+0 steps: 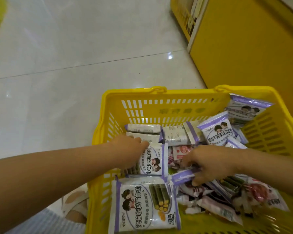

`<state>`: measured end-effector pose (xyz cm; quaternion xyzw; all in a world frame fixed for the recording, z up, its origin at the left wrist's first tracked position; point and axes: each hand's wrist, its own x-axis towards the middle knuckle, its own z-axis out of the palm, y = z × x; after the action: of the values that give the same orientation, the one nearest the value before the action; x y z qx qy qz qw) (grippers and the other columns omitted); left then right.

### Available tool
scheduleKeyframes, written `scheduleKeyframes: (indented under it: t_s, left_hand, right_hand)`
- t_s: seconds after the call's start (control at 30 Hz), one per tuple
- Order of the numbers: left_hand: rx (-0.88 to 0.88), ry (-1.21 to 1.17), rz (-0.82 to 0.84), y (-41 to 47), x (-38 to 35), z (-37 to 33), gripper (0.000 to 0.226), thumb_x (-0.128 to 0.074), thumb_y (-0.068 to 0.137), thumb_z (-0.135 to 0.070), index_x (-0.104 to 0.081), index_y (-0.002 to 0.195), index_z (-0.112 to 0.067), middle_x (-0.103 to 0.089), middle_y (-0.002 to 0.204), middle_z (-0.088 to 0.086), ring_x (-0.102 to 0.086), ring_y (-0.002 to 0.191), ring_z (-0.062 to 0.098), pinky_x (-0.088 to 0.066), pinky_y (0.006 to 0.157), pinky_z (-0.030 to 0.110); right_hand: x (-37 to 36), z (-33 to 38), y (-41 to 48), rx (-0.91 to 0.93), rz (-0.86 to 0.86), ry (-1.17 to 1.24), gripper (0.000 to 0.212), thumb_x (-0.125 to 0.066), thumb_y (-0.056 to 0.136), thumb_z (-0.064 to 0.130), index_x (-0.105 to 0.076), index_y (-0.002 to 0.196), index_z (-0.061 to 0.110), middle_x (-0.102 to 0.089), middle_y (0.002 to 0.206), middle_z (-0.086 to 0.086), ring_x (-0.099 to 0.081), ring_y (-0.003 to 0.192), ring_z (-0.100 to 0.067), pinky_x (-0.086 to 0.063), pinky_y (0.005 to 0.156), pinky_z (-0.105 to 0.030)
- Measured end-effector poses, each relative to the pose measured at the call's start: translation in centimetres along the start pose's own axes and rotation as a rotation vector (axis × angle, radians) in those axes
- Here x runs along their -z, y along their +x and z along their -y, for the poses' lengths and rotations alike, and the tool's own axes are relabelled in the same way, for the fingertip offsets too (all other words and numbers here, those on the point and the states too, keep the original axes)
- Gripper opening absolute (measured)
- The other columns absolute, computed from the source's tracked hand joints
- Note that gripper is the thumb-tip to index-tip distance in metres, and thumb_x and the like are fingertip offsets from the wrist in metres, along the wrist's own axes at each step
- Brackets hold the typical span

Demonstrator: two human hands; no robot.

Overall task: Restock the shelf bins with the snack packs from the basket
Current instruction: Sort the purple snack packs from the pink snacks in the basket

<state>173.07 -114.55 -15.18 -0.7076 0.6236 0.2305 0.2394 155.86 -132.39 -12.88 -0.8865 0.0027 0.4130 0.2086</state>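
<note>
A yellow plastic basket (159, 105) stands on the floor below me, holding several white-and-purple snack packs and some red-and-white ones (181, 152). My left hand (127, 149) reaches in from the left and grips the edge of a white-and-purple pack (156, 160) in the basket's middle. My right hand (211, 162) comes in from the right with its fingers closed on the purple end of another pack (183, 177). A large pack (142, 205) lies face up at the near left corner.
A yellow shelf unit (247, 44) stands at the upper right, its wire front (184, 16) just visible. Glossy white floor tiles (66, 56) spread to the left and beyond the basket. My foot in a sandal (74, 205) is beside the basket's near left.
</note>
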Motion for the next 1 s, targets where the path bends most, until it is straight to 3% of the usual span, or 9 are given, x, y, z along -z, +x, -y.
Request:
scheduleKeyframes:
  t_s: [0.1,0.17,0.33,0.43,0.57,0.7,0.8,0.93,1.0]
  left_hand:
    - [-0.005,-0.034,0.059,-0.1,0.4,0.1,0.064,-0.046,0.097,-0.019,-0.011,0.151,-0.027,-0.047,0.128,0.01,-0.053,0.079,0.025,-0.034,0.052,0.029]
    - [-0.026,-0.002,0.095,-0.1,0.7,0.3,0.067,-0.045,0.097,-0.013,-0.01,0.151,-0.031,-0.048,0.125,0.011,-0.043,0.064,0.023,-0.027,0.046,0.029]
    - [-0.076,0.075,0.149,-0.2,1.0,0.8,0.064,-0.046,0.097,-0.016,-0.015,0.15,-0.034,-0.051,0.124,0.009,-0.058,0.1,0.029,-0.033,0.055,0.031]
    - [-0.065,0.07,0.115,-0.5,1.8,1.6,0.057,-0.047,0.098,-0.022,-0.024,0.148,-0.033,-0.048,0.132,0.005,-0.056,0.111,0.028,-0.044,0.071,0.034]
    - [0.073,-0.071,-0.145,-1.2,3.3,3.5,0.06,-0.06,0.088,-0.013,-0.038,0.14,-0.032,-0.049,0.132,-0.006,-0.059,0.106,0.021,-0.042,0.061,0.028]
    - [0.115,-0.598,-0.581,-1.9,4.2,3.6,0.034,-0.047,0.095,-0.014,-0.054,0.124,-0.028,-0.059,0.123,-0.009,-0.058,0.108,0.013,-0.051,0.084,0.035]
    - [0.048,-0.623,-0.525,-1.6,3.9,2.2,0.032,-0.037,0.101,-0.036,-0.052,0.129,-0.029,-0.056,0.129,-0.008,-0.054,0.114,0.013,-0.046,0.091,0.033]
    - [0.013,-0.37,-0.066,-1.3,2.2,0.9,0.054,-0.035,0.098,-0.054,-0.03,0.146,-0.029,-0.04,0.147,-0.002,-0.045,0.128,0.021,-0.043,0.1,0.038]
    - [-0.003,-0.311,0.054,-1.1,1.5,0.4,0.06,-0.036,0.098,-0.054,-0.021,0.149,-0.026,-0.041,0.145,0.002,-0.048,0.125,0.026,-0.045,0.094,0.038]
  right_hand:
    - [-2.2,0.4,0.4,-0.004,-0.074,-0.189,0.047,-0.066,0.083,0.046,-0.052,0.123,0.027,-0.063,0.112,0.003,-0.06,0.098,-0.021,-0.051,0.08,-0.035]
    - [-2.4,0.4,0.6,0.035,-0.18,-0.24,0.029,-0.059,0.089,0.038,-0.056,0.115,0.027,-0.065,0.108,0.002,-0.06,0.096,-0.021,-0.051,0.079,-0.035]
    - [2.4,-1.0,-2.8,-0.013,-0.246,-0.023,0.014,-0.058,0.086,0.031,-0.054,0.098,0.035,-0.059,0.087,0.013,-0.056,0.076,-0.005,-0.047,0.066,-0.027]
    - [5.9,-0.9,-4.8,-0.046,-0.436,0.139,0.011,-0.059,0.084,0.033,-0.06,0.095,0.031,-0.058,0.073,0.01,-0.057,0.064,0.0,-0.042,0.054,-0.015]
    - [6.8,0.9,-3.9,-0.074,-0.611,0.527,0.028,-0.064,0.088,0.029,-0.044,0.106,0.035,-0.063,0.076,0.002,-0.06,0.062,0.001,-0.045,0.052,-0.015]
    - [3.5,4.8,-0.3,-0.078,-0.444,1.101,0.034,-0.063,0.09,0.022,-0.044,0.118,0.025,-0.069,0.098,0.004,-0.07,0.073,-0.004,-0.051,0.058,-0.015]
    - [0.8,6.5,2.1,-0.086,-0.303,0.967,0.031,-0.053,0.094,0.044,-0.04,0.118,0.03,-0.06,0.1,0.015,-0.062,0.082,0.001,-0.048,0.066,-0.016]
    - [0.7,4.0,1.7,-0.096,-0.319,0.48,0.014,-0.056,0.092,0.046,-0.054,0.1,0.035,-0.062,0.102,0.007,-0.059,0.089,-0.011,-0.049,0.076,-0.028]
    - [1.3,1.7,0.4,-0.167,-0.251,0.16,0.03,-0.061,0.089,0.04,-0.056,0.117,0.031,-0.06,0.118,0.006,-0.058,0.101,-0.013,-0.05,0.086,-0.031]
